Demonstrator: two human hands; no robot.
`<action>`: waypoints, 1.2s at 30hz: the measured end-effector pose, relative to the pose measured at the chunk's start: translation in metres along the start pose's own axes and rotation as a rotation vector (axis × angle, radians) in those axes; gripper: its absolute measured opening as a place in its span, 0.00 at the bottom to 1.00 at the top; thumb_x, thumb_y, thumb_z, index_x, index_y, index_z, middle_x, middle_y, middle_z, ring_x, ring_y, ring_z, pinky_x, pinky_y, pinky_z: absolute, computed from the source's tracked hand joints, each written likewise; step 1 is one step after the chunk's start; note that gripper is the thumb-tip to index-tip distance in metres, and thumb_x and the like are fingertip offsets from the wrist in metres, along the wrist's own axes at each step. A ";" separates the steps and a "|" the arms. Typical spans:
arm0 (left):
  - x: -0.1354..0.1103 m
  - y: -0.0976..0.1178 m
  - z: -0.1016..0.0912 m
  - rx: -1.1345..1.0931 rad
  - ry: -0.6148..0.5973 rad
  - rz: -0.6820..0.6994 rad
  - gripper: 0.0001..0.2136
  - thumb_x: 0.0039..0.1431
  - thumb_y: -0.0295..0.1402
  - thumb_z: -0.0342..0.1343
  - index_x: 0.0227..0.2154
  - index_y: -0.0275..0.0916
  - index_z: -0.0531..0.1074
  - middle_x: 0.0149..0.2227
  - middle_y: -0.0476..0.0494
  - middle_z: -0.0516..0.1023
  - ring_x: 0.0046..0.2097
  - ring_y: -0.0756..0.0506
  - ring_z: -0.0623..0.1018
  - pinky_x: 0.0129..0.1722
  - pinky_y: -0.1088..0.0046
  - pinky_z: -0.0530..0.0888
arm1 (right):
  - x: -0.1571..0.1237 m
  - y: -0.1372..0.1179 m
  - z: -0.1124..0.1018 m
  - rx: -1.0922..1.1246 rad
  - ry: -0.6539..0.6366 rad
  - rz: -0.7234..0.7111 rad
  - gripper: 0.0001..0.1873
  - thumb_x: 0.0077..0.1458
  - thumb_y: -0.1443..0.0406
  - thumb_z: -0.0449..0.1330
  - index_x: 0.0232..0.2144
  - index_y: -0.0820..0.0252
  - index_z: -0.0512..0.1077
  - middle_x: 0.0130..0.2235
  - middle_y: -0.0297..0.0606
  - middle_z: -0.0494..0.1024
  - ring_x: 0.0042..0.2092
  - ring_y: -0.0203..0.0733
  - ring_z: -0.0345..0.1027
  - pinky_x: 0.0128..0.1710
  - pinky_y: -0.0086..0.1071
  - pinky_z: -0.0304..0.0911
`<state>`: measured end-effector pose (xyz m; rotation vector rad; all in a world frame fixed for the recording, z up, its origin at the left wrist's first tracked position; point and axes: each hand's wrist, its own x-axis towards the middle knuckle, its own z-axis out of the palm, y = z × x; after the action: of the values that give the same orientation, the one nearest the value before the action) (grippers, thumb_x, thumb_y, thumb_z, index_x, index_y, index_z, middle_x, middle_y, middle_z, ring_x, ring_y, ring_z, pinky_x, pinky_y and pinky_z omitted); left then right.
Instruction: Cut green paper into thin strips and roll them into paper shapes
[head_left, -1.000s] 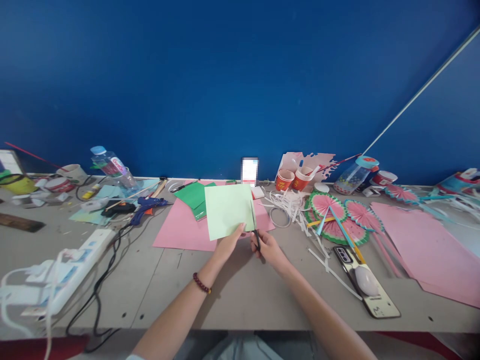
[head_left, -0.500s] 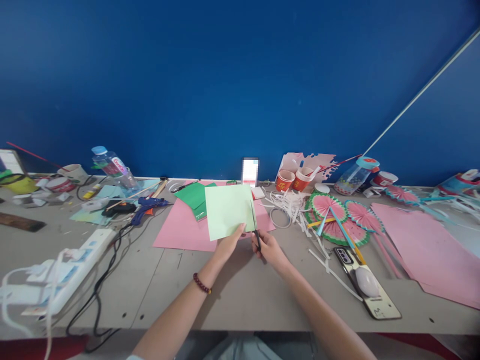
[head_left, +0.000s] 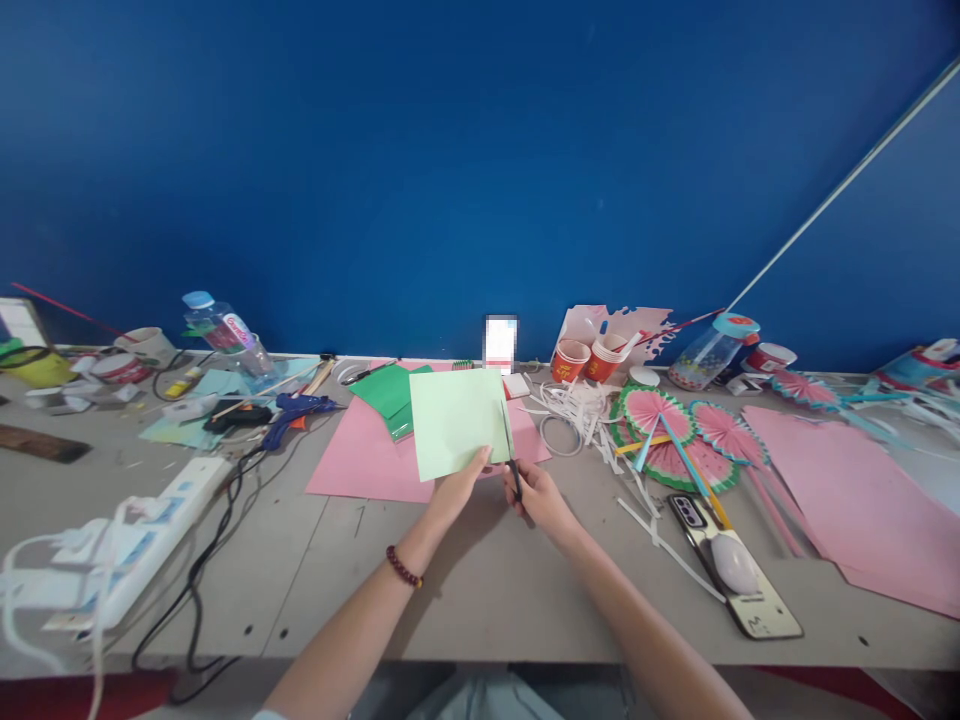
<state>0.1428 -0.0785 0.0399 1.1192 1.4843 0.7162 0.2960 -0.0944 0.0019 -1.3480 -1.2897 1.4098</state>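
A pale green sheet of paper [head_left: 457, 420] is gripped at its lower right part by my left hand [head_left: 466, 482], thumb on top. My right hand [head_left: 541, 497] is closed round the dark handles of a pair of scissors [head_left: 508, 430]. The blades point away from me and lie along the sheet's right edge. Under the raised sheet, a pink sheet [head_left: 349, 465] lies on the table. Darker green paper [head_left: 386, 393] shows just left of the pale sheet.
Watermelon-patterned paper fans [head_left: 658, 415] and a phone [head_left: 772, 612] with a white mouse on it lie right. White paper strips [head_left: 592, 410] are heaped near red paper cups [head_left: 571, 362]. Leftward are a blue glue gun [head_left: 289, 418], a power strip [head_left: 161, 530] and a bottle [head_left: 225, 328].
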 end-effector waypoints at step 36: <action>-0.004 0.005 0.000 0.007 -0.024 -0.021 0.24 0.57 0.53 0.46 0.34 0.39 0.79 0.46 0.43 0.80 0.55 0.39 0.72 0.59 0.65 0.63 | -0.002 -0.006 0.000 -0.056 0.037 -0.052 0.22 0.55 0.47 0.52 0.22 0.58 0.61 0.17 0.27 0.64 0.16 0.27 0.50 0.15 0.23 0.47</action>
<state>0.1436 -0.0805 0.0459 1.1124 1.4770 0.6812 0.2956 -0.0958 0.0079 -1.3618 -1.3390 1.3163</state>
